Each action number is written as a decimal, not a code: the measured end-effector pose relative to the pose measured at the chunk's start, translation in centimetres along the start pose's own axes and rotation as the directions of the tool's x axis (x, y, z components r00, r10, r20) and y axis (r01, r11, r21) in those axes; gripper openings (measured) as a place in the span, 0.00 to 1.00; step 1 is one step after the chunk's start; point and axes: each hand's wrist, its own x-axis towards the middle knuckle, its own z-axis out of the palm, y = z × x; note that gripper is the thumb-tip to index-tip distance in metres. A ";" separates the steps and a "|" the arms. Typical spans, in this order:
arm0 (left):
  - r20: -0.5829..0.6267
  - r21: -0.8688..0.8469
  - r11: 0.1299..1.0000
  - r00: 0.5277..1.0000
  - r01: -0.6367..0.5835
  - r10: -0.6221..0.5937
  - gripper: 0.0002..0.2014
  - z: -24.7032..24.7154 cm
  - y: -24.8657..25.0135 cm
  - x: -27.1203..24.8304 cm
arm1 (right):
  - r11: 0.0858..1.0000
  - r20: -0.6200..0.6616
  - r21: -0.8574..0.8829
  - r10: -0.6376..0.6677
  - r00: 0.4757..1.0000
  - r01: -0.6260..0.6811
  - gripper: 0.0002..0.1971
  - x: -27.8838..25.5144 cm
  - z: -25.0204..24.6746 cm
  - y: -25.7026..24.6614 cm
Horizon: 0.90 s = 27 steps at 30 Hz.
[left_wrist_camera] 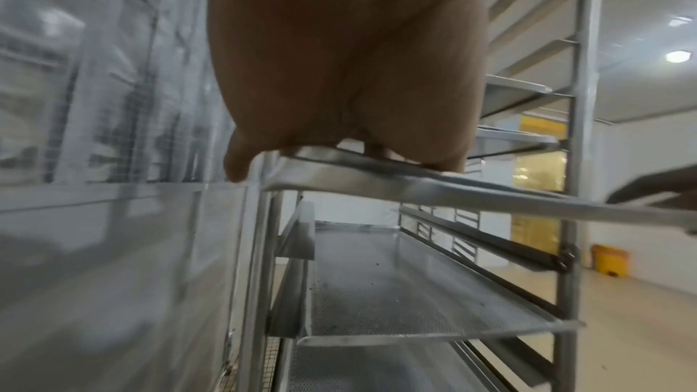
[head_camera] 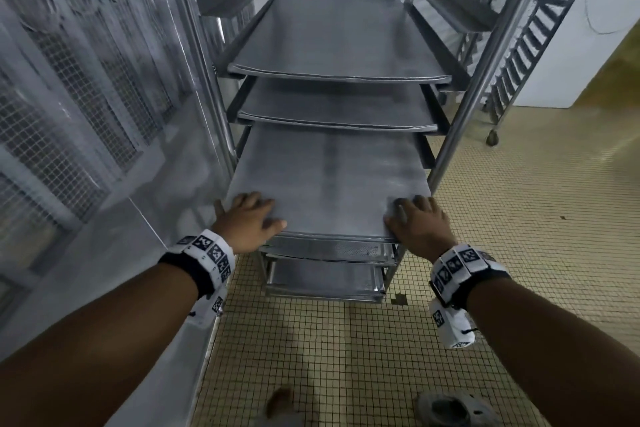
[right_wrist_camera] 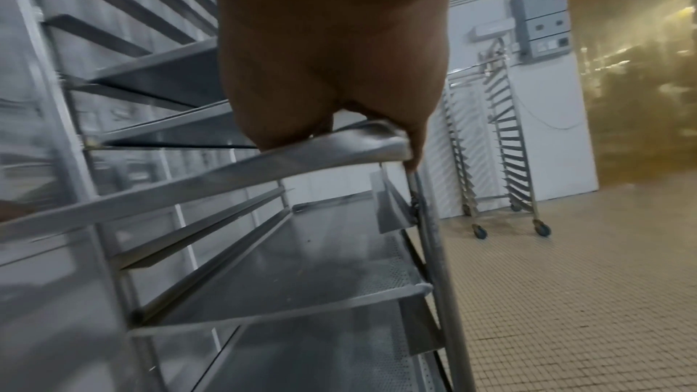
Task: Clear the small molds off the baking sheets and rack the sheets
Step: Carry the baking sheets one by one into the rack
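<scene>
An empty perforated baking sheet (head_camera: 325,180) lies partly inside the steel trolley rack (head_camera: 460,114), with its near end sticking out toward me. My left hand (head_camera: 247,218) rests on top of its near left corner, fingers spread flat on the metal. My right hand (head_camera: 417,222) rests the same way on the near right corner. In the wrist views each palm, left hand (left_wrist_camera: 339,70) and right hand (right_wrist_camera: 331,55), sits over the sheet's near rim (left_wrist_camera: 452,190) (right_wrist_camera: 226,181), with one finger reaching down past the side edge. No small molds are in view.
Two more sheets (head_camera: 329,35) (head_camera: 332,107) sit on runners above, and others (head_camera: 329,250) lie below. A steel and mesh wall (head_camera: 86,114) stands close on the left. A second wheeled rack (head_camera: 530,38) stands behind on the right, on a tiled floor (head_camera: 519,218). A yellow bin (left_wrist_camera: 609,260) stands far off.
</scene>
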 end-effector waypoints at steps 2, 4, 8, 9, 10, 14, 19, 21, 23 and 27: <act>-0.007 0.041 0.998 0.999 -0.051 0.051 0.43 0.6 1.6 -0.8 | 0.996 -0.027 -0.040 -0.081 0.996 0.080 0.28 -0.7 0.8 -0.7; -0.030 0.108 0.990 0.995 -0.095 0.099 0.39 1.4 2.8 -1.4 | 0.988 -0.031 -0.039 -0.149 0.988 0.147 0.33 -1.8 1.5 -1.7; -0.089 0.165 0.977 0.984 -0.137 0.153 0.37 2.5 3.9 -2.2 | 0.976 -0.035 -0.071 -0.207 0.978 0.204 0.36 -3.3 3.1 -2.8; -0.105 0.172 0.975 0.982 -0.140 0.160 0.34 2.7 4.0 -2.3 | 0.976 -0.040 -0.075 -0.205 0.978 0.202 0.34 -3.6 3.2 -2.9; -0.114 0.180 0.974 0.980 -0.140 0.162 0.32 2.8 4.0 -2.3 | 0.976 -0.045 -0.081 -0.204 0.978 0.200 0.33 -3.8 3.3 -3.0; -0.133 0.191 0.971 0.977 -0.142 0.169 0.41 2.8 4.3 -2.6 | 0.974 -0.040 -0.085 -0.215 0.976 0.211 0.36 -3.9 3.2 -3.1; -0.145 0.203 0.969 0.974 -0.140 0.171 0.42 2.8 4.1 -2.2 | 0.971 -0.064 -0.102 -0.223 0.973 0.216 0.36 -3.2 3.6 -2.8; -0.149 0.206 0.969 0.975 -0.133 0.166 0.42 2.7 4.0 -1.8 | 0.973 -0.067 -0.087 -0.219 0.973 0.213 0.33 -2.5 3.8 -2.6; -0.148 0.196 0.972 0.976 -0.130 0.161 0.42 2.5 4.0 -1.2 | 0.975 -0.073 -0.076 -0.216 0.974 0.211 0.32 -1.7 3.9 -2.5; -0.158 0.197 0.972 0.974 -0.128 0.161 0.42 2.1 3.8 0.1 | 0.974 -0.084 -0.086 -0.216 0.973 0.209 0.31 -0.1 4.1 -2.3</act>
